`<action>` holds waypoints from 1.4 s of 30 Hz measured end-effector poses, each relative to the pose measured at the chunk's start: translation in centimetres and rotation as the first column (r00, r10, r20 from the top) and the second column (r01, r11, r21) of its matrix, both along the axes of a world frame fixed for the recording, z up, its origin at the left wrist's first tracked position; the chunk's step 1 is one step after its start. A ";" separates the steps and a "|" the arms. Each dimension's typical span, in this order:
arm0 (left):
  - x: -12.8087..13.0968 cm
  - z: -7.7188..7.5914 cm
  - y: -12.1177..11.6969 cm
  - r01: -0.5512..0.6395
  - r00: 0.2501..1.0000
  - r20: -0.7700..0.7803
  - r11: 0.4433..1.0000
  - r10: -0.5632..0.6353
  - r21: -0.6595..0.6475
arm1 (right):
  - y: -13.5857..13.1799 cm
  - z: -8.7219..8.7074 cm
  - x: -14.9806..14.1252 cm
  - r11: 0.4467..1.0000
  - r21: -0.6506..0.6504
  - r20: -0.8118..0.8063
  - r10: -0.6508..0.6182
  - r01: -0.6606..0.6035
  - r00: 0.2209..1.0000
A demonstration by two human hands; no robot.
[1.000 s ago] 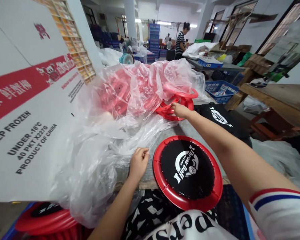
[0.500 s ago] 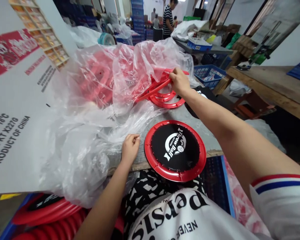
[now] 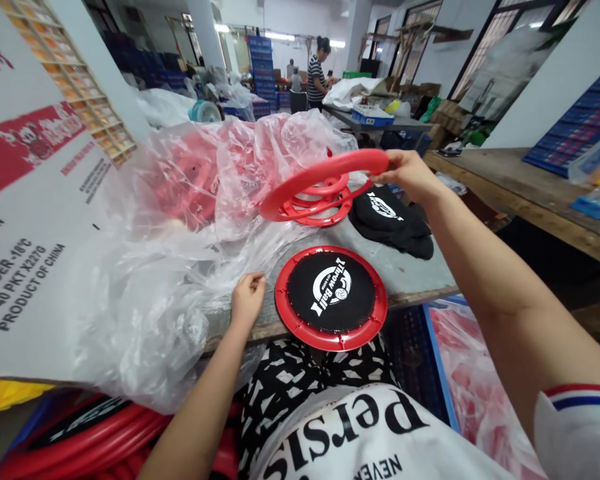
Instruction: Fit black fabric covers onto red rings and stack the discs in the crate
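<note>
My right hand [image 3: 405, 172] grips the edge of a red plastic ring [image 3: 333, 167], which is tilted above more red rings [image 3: 314, 215] on the table. My left hand [image 3: 249, 297] rests near the table's front edge, fingers curled in with nothing visible in them. To its right lies a round disc with a red rim and black fabric centre [image 3: 333, 293] printed "Throw Ball", overhanging the front edge. Behind the disc, at the right, is a pile of black fabric pieces [image 3: 393, 220] with the same white print.
Clear plastic bags [image 3: 200, 167] of red rings cover the table's left and back. A large printed carton [image 3: 35, 240] stands at the left. Below are finished red-rimmed discs [image 3: 90, 433] at the left and a blue crate [image 3: 443, 373] at the right. A person [image 3: 317, 73] works farther back.
My right hand has lifted a red ring out of the bag opening and swung it to the right, clear of the plastic. My left hand stays beside the disc. The view has tipped up slightly.
</note>
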State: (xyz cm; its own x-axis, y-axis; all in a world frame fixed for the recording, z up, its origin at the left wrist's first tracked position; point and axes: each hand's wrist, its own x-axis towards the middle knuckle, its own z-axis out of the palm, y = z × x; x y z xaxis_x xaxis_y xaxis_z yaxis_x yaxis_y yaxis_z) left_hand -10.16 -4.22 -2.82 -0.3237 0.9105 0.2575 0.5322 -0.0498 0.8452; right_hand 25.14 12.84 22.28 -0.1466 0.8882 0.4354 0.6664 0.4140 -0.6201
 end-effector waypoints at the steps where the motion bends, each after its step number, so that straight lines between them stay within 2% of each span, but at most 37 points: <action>1: 0.0 0.0 -0.2 -0.008 1.000 0.014 0.999 0.007 0.039 | -1.2 0.1 1.1 0.991 -0.079 -0.144 0.092 -0.104 0.985; 2: 0.1 0.1 -0.5 -0.013 0.999 0.035 0.996 0.010 0.093 | -2.3 -0.2 2.2 0.969 -0.144 -0.291 0.150 -0.198 0.945; 4: 0.5 0.3 -1.2 0.006 0.994 0.101 0.976 -0.029 0.219 | -4.5 -1.5 3.8 0.922 -0.250 -0.511 0.132 -0.294 0.849; 6: 1.4 0.7 -1.8 0.072 0.967 0.212 0.951 -0.141 0.301 | -6.6 -3.8 4.6 0.863 -0.374 -0.628 0.034 -0.340 0.777; 9: 3.5 1.6 -2.6 0.161 0.861 0.418 0.936 -0.289 0.314 | -9.6 -8.5 4.3 0.737 -0.569 -0.700 -0.200 -0.366 0.685; 11: 4.9 2.3 -2.9 0.148 0.824 0.500 0.953 -0.266 0.262 | -11.2 -11.5 3.7 0.681 -0.620 -0.728 -0.313 -0.390 0.610; 13: 5.9 2.7 -3.0 0.075 0.833 0.526 0.977 -0.171 0.198 | -12.4 -13.9 3.2 0.651 -0.636 -0.741 -0.367 -0.414 0.562; 16: 6.6 2.4 -2.8 -0.050 0.852 0.522 0.990 -0.026 0.131 | -13.4 -16.0 3.1 0.633 -0.667 -0.706 -0.368 -0.393 0.605; 20: 7.0 1.0 -2.5 -0.004 0.852 0.522 0.997 -0.036 0.075 | -13.7 -17.1 3.4 0.628 -0.709 -0.622 -0.345 -0.320 0.703; 22: 7.1 0.4 -2.4 0.005 0.892 0.451 0.998 -0.035 0.068 | -13.7 -17.5 3.6 0.619 -0.743 -0.544 -0.337 -0.255 0.769; 26: 7.4 -0.3 -2.3 -0.026 0.980 0.197 0.997 0.012 0.067 | -13.3 -18.3 4.0 0.609 -0.793 -0.268 -0.309 -0.027 0.912; 29: 7.5 -0.7 -2.4 -0.016 0.992 0.125 0.999 0.012 0.031 | -12.7 -18.2 4.3 0.630 -0.761 -0.046 -0.289 0.154 0.956; 31: 7.5 -0.9 -2.4 -0.023 0.995 0.099 1.000 0.021 0.011 | -12.6 -17.7 4.3 0.666 -0.693 0.176 -0.214 0.275 0.961; 32: 7.4 -1.0 -2.5 -0.021 0.996 0.086 1.000 0.020 0.001 | -12.6 -17.4 4.3 0.688 -0.645 0.312 -0.161 0.333 0.936; 34: 7.3 -1.2 -2.5 -0.004 0.998 0.058 1.000 0.005 -0.016 | -12.8 -16.9 4.1 0.720 -0.555 0.544 -0.064 0.416 0.836; 35: 7.2 -1.3 -2.6 0.010 0.999 0.044 1.000 -0.009 -0.021 | -13.0 -16.7 4.1 0.728 -0.529 0.607 -0.036 0.437 0.794; 37: 7.2 -1.3 -2.6 0.024 0.999 0.029 0.999 -0.024 -0.024 | -13.3 -16.8 4.1 0.727 -0.524 0.625 -0.025 0.443 0.780; 39: 7.2 -1.3 -2.7 0.022 0.999 0.031 1.000 -0.021 -0.018 | -13.6 -17.4 4.3 0.744 -0.517 0.594 -0.043 0.423 0.803; 42: 7.6 -1.1 -2.9 0.037 0.999 0.037 0.999 -0.038 0.009 | -13.6 -18.6 4.8 0.775 -0.479 0.485 -0.157 0.411 0.860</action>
